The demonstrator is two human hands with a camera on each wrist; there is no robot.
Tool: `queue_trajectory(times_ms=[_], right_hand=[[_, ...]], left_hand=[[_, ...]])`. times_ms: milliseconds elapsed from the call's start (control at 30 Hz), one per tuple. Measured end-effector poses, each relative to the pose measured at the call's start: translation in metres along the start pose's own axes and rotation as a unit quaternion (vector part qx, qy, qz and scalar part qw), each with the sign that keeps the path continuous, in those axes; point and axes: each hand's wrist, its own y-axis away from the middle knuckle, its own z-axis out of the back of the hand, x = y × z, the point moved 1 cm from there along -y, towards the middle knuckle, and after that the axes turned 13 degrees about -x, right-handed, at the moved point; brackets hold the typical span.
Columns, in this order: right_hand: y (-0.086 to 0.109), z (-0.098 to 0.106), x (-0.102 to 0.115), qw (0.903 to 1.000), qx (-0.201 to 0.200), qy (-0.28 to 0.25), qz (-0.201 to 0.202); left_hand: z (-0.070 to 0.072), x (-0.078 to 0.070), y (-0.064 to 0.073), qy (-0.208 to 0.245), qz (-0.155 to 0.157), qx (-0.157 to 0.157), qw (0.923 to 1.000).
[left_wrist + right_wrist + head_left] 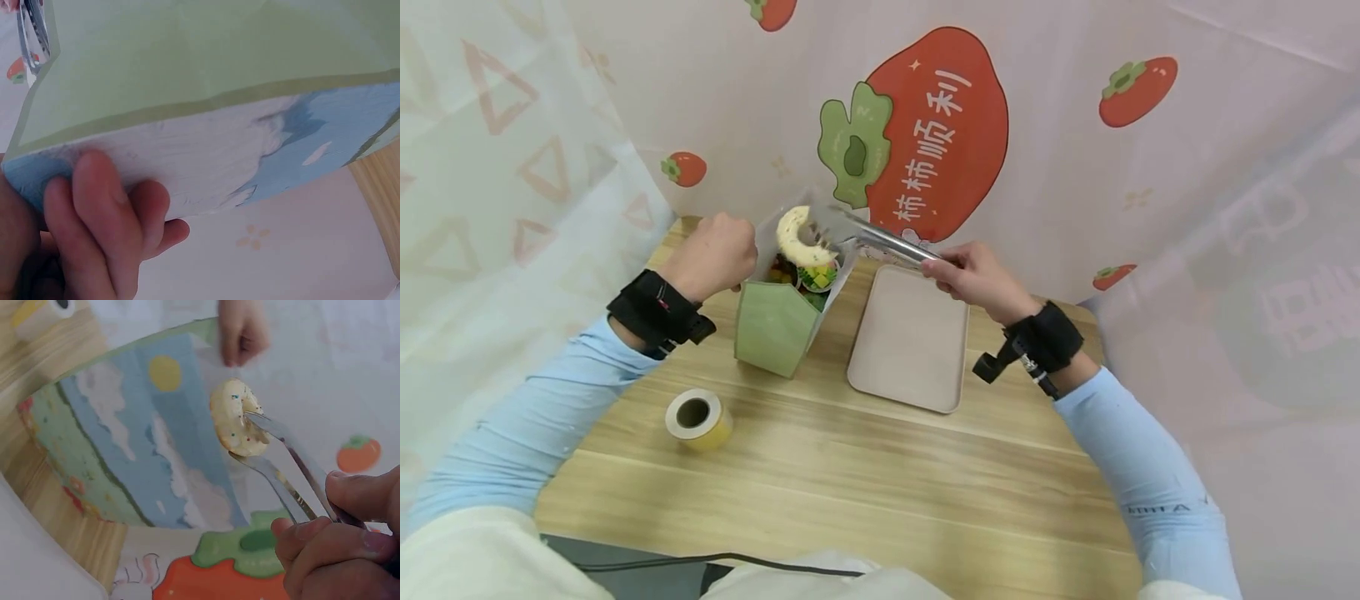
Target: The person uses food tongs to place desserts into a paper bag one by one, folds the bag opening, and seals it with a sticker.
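Observation:
My left hand (718,254) grips the upper edge of a green and blue printed paper bag (775,329), its fingers (103,194) curled against the printed side in the left wrist view. My right hand (981,282) holds metal tongs (891,242) by the handle end. Between the tongs' tips is a pale iced doughnut (226,419) with coloured sprinkles, held over the open mouth of the bag. Inside the bag, a round cup of yellow and green pieces (817,277) shows beside other colourful items, partly hidden.
A beige tray (910,342) lies on the wooden table (820,467), to the right of the bag. Nearer me on the left stands a roll of yellow tape or labels (700,419). A printed cloth backdrop (1045,167) rises behind the table, and a black cable (722,560) runs along its front edge.

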Motion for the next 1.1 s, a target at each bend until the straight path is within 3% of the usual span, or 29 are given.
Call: queue_trajectory(times_ms=[200,433,600,767,1000,1100], right_hand=[[-0.022,-0.03,0.025,0.991,0.02,0.122,0.052],[-0.045,-0.064,0.054,0.9594,0.048,0.256,0.109],[-0.054,-0.074,0.067,0.9458,0.057,0.299,0.114],[-0.054,-0.088,0.066,0.9223,0.081,0.355,0.13],[-0.053,-0.095,0.071,0.9123,0.078,0.369,0.16],[-0.055,-0.097,0.077,0.9003,0.094,0.386,0.179]], left_hand=[[-0.001,0.001,-0.001,0.003,-0.005,0.001,1.0],[-0.001,0.003,-0.001,-0.011,-0.012,-0.014,0.9998],[-0.001,0.008,0.002,-0.014,-0.005,-0.022,0.9996],[-0.001,0.006,0.003,-0.007,-0.01,-0.022,0.9997],[-0.004,0.0,0.001,-0.003,-0.006,-0.011,0.9999],[-0.005,-0.001,0.001,-0.002,-0.01,-0.02,0.9997]])
